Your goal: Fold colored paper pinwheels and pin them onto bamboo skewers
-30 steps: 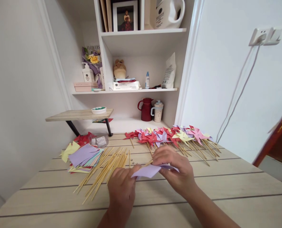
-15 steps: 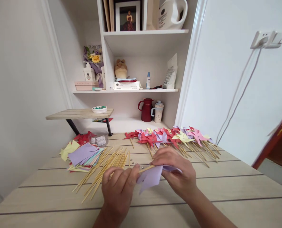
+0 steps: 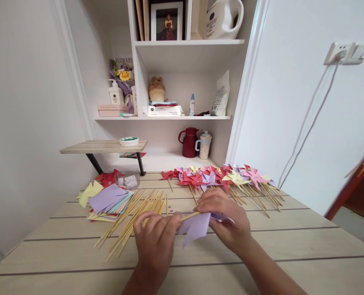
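Between my two hands is a purple paper pinwheel [image 3: 197, 229] with a thin wooden stick [image 3: 188, 216] lying along its upper side. My left hand [image 3: 157, 237] is closed, its thumb and fingers gripping the left end of the stick at the paper's edge. My right hand [image 3: 226, 217] pinches the pinwheel and stick from the right, fingers on top and thumb underneath. The pinwheel's centre is hidden by my right fingers. Just left of my left hand lies a spread of loose wooden sticks [image 3: 135, 223]. Tiny metallic pieces [image 3: 170, 209] rest on the table behind my hands.
Finished pinwheels [image 3: 237, 178] in several colours lie heaped at the back right. A stack of coloured paper [image 3: 106, 199] sits at the left, beside a clear plastic box [image 3: 129, 181]. Behind stand a small raised shelf [image 3: 86, 147], a red jug [image 3: 189, 142] and a cup [image 3: 204, 146].
My hands keep their grip on the pinwheel and stick. The left hand has shifted slightly right, and the paper's lower blade has tilted a little.
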Tool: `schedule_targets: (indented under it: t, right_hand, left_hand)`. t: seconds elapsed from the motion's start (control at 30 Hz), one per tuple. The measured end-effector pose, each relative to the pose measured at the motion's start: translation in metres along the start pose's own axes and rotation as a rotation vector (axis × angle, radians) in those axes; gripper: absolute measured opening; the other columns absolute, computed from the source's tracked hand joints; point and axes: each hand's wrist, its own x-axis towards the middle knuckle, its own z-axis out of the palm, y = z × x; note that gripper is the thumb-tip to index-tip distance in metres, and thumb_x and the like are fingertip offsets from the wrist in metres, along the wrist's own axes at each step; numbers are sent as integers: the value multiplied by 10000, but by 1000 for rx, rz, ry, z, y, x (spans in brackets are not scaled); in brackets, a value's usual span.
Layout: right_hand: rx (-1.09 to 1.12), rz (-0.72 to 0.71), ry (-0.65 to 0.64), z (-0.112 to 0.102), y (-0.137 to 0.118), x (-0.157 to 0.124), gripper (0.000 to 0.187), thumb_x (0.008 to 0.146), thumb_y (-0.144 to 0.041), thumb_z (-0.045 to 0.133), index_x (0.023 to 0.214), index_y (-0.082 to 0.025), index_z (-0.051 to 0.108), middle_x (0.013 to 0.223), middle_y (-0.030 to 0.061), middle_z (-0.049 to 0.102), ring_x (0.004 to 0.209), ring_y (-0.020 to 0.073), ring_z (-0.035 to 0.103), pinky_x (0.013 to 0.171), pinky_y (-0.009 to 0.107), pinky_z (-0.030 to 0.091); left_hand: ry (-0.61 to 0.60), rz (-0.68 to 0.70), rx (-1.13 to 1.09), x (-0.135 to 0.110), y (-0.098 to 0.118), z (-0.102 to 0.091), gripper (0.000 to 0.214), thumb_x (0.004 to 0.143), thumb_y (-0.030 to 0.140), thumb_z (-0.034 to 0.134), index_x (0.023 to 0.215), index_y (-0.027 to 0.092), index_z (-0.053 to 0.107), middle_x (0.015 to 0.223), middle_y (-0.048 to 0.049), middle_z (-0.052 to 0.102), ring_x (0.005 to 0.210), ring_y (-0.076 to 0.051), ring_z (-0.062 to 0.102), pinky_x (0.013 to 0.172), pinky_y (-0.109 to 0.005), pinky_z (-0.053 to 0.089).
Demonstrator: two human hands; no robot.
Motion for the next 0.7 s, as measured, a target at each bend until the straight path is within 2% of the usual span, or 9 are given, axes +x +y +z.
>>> schedule_targets:
  t: [0.1, 0.33, 0.57, 0.7]
  right_hand:
    - [19, 4, -3, 0, 1, 1, 207, 908, -195, 633, 1105, -243, 673, 875, 68, 724, 837, 242, 653, 752, 431, 527]
    - [29, 23, 29, 0, 0, 0, 399, 850, -72, 694, 1195, -268, 644, 896, 47, 730, 867, 224, 639, 784, 420, 521]
    - [-43, 61, -2, 6, 3, 1, 256, 863, -94, 697, 1063, -255, 695, 844, 34, 712, 824, 196, 646, 742, 362, 520]
    - [-124, 187, -75, 7, 13, -3, 228, 899, -194, 677, 1114, -267, 691, 893, 35, 731, 811, 191, 656, 746, 354, 519]
  left_hand:
    - [-4, -3, 16, -2, -2, 0, 146, 979, 151, 521, 1050, 197, 641, 724, 37, 740, 663, -135, 635, 875, -390, 339]
    - [16, -48, 1, -5, -1, 1, 145, 970, 166, 545, 1047, 214, 657, 738, 38, 742, 670, -131, 633, 887, -384, 345]
    - [64, -73, 6, -4, 0, 9, 113, 944, 137, 587, 996, 199, 666, 694, 33, 724, 622, -126, 620, 883, -379, 357]
    - [21, -148, 28, -9, -7, 17, 105, 941, 159, 580, 951, 206, 673, 678, 21, 724, 632, -152, 625, 842, -372, 375]
